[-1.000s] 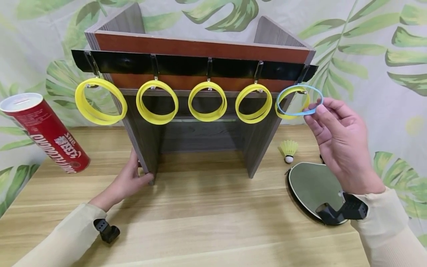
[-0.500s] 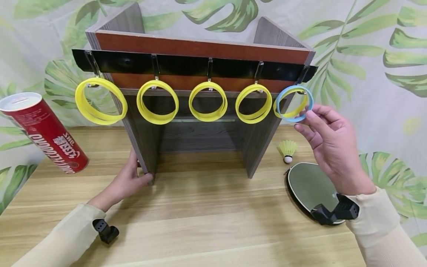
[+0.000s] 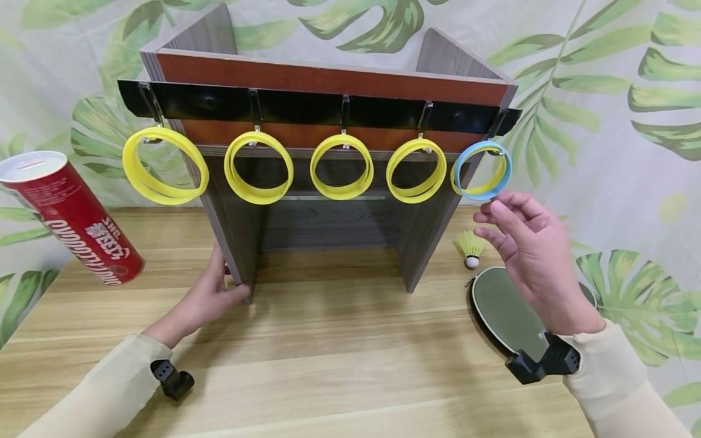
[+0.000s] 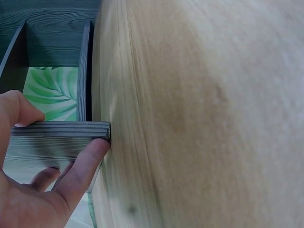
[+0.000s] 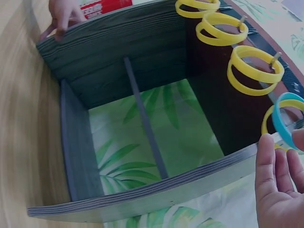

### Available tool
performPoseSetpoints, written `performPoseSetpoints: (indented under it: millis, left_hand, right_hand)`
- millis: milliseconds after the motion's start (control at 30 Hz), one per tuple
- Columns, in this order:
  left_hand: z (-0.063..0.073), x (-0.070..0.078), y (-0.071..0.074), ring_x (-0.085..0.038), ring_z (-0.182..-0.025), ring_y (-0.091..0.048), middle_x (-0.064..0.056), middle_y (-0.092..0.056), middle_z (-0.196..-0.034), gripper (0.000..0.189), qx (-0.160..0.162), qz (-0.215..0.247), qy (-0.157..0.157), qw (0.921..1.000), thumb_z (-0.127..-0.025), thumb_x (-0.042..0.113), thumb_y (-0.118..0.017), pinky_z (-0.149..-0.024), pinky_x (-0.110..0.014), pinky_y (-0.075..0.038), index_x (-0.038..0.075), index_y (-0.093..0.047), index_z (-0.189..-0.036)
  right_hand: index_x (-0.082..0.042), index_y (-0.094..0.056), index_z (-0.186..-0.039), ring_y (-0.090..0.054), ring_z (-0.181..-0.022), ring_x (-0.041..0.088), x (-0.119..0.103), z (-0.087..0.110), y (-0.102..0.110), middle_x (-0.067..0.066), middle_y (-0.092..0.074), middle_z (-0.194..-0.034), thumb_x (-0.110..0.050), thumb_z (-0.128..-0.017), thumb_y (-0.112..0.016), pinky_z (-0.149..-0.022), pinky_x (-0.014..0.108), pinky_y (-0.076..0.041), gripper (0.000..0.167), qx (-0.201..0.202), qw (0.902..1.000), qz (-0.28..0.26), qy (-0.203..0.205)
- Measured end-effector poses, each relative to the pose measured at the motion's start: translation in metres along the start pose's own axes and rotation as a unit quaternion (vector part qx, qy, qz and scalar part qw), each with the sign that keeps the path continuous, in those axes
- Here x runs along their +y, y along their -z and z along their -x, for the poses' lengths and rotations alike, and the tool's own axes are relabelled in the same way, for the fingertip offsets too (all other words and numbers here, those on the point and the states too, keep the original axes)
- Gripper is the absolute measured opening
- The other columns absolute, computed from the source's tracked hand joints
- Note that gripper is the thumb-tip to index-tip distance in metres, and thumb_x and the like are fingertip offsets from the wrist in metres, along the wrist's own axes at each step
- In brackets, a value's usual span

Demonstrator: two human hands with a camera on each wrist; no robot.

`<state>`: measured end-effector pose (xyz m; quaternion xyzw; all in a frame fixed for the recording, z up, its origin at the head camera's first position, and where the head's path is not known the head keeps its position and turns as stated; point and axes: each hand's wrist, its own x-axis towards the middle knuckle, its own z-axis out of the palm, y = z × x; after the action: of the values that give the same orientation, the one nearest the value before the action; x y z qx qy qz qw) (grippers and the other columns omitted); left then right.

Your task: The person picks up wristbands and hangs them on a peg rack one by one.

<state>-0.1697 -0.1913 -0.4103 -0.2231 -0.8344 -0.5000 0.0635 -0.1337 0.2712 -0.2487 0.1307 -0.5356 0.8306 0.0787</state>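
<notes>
A blue wristband hangs from the far-right hook of the black strip, in front of a yellow wristband. Just below it my right hand stands with thumb and fingers loosely bent and nothing between them. In the right wrist view the blue wristband is beside my fingertips. My left hand grips the front lower edge of the grey wooden shelf's left panel. The left wrist view has its thumb and fingers on both sides of that panel.
Yellow wristbands hang from the other hooks. A red can stands left of the shelf on the wooden table. To the right lie a yellow shuttlecock and a green zipped case. Leaf-patterned cloth covers the back.
My right hand brought the blue wristband left onto the far-right hook, let go of it and drew down slightly. The left hand keeps its grip on the panel.
</notes>
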Motion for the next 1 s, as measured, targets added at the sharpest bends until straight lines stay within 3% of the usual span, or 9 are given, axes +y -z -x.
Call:
performPoseSetpoints:
  millis: [167,333,433,567,633,700,833,900,1000]
  left_hand:
    - [0.001,0.000,0.000,-0.033,-0.120,-0.046,-0.023,-0.020,-0.168,0.118,-0.003,0.003,0.000,1.0000,-0.086,-0.017,-0.065,-0.076,-0.020,-0.052,0.028,0.007,-0.169]
    - [0.000,0.001,0.001,-0.042,-0.123,-0.045,-0.023,-0.013,-0.171,0.120,-0.003,0.017,0.001,0.9999,-0.086,-0.018,-0.065,-0.072,-0.021,-0.053,0.030,0.009,-0.169]
    - [0.000,0.001,0.001,-0.045,-0.127,-0.044,-0.023,-0.011,-0.172,0.120,0.000,0.019,-0.005,0.9998,-0.086,-0.018,-0.065,-0.077,-0.016,-0.051,0.029,0.008,-0.169]
    - [0.002,0.000,0.000,-0.022,-0.137,-0.043,-0.024,-0.021,-0.170,0.112,0.009,0.004,-0.031,0.9995,-0.084,-0.020,-0.065,-0.092,-0.006,-0.041,0.019,-0.003,-0.170]
    - [0.003,0.001,0.000,-0.010,-0.134,-0.044,-0.026,-0.029,-0.166,0.103,0.009,-0.010,-0.045,0.9989,-0.084,-0.020,-0.064,-0.093,-0.005,-0.038,0.011,-0.012,-0.167]
    - [0.004,0.005,0.001,-0.011,-0.137,-0.044,-0.028,-0.033,-0.163,0.096,0.000,-0.029,-0.048,0.9984,-0.085,-0.019,-0.063,-0.096,-0.005,-0.037,0.005,-0.017,-0.165]
    - [0.005,0.024,0.010,-0.041,-0.139,-0.048,-0.033,-0.032,-0.160,0.091,-0.046,-0.113,0.005,0.9925,-0.093,-0.006,-0.065,-0.101,-0.033,-0.053,0.003,-0.011,-0.165]
    - [0.007,0.036,0.016,-0.048,-0.128,-0.055,-0.036,-0.044,-0.150,0.082,-0.074,-0.190,0.043,0.9780,-0.096,0.006,-0.068,-0.093,-0.051,-0.056,0.002,-0.019,-0.161]
    - [0.012,0.053,0.020,-0.051,-0.111,-0.063,-0.036,-0.059,-0.127,0.074,-0.123,-0.316,0.109,0.9345,-0.096,0.025,-0.072,-0.079,-0.063,-0.056,-0.002,-0.034,-0.153]
  right_hand:
    - [-0.005,-0.068,-0.103,-0.074,-0.088,0.014,0.010,0.007,-0.002,0.003,-0.074,-0.094,0.001,-0.104,-0.057,-0.077,0.027,-0.062,0.012,-0.013,0.9982,0.056,-0.016]
    - [-0.007,-0.068,-0.102,-0.072,-0.087,0.012,0.019,0.010,-0.007,0.000,-0.072,-0.093,0.000,-0.104,-0.058,-0.077,0.026,-0.062,0.012,-0.031,0.9918,0.122,-0.023]
    - [-0.008,-0.067,-0.102,-0.072,-0.087,0.011,0.025,0.012,-0.007,0.000,-0.072,-0.092,0.000,-0.103,-0.059,-0.077,0.026,-0.062,0.012,-0.049,0.9844,0.168,-0.023]
    - [-0.004,-0.066,-0.106,-0.072,-0.088,0.009,0.035,0.014,-0.008,-0.001,-0.072,-0.094,-0.002,-0.103,-0.061,-0.077,0.026,-0.062,0.006,-0.081,0.9672,0.240,-0.023]
    - [0.001,-0.065,-0.108,-0.071,-0.088,0.008,0.039,0.015,-0.008,-0.001,-0.072,-0.095,-0.002,-0.103,-0.061,-0.076,0.027,-0.062,0.007,-0.095,0.9546,0.282,-0.021]
    - [0.005,-0.064,-0.110,-0.071,-0.087,0.007,0.044,0.016,-0.008,0.000,-0.070,-0.097,-0.003,-0.103,-0.062,-0.076,0.026,-0.062,0.011,-0.110,0.9374,0.330,-0.013]
    - [0.004,-0.066,-0.111,-0.068,-0.089,0.007,0.055,0.017,-0.008,0.004,-0.069,-0.101,-0.005,-0.101,-0.066,-0.078,0.024,-0.062,0.013,-0.132,0.8961,0.423,0.021]
    - [0.000,-0.068,-0.112,-0.067,-0.094,0.009,0.061,0.018,-0.008,0.005,-0.070,-0.105,-0.006,-0.099,-0.069,-0.081,0.025,-0.061,0.014,-0.150,0.8677,0.471,0.053]
    - [-0.007,-0.069,-0.119,-0.065,-0.104,0.014,0.070,0.021,-0.008,0.004,-0.071,-0.115,-0.010,-0.098,-0.072,-0.090,0.031,-0.058,0.022,-0.186,0.8119,0.542,0.109]
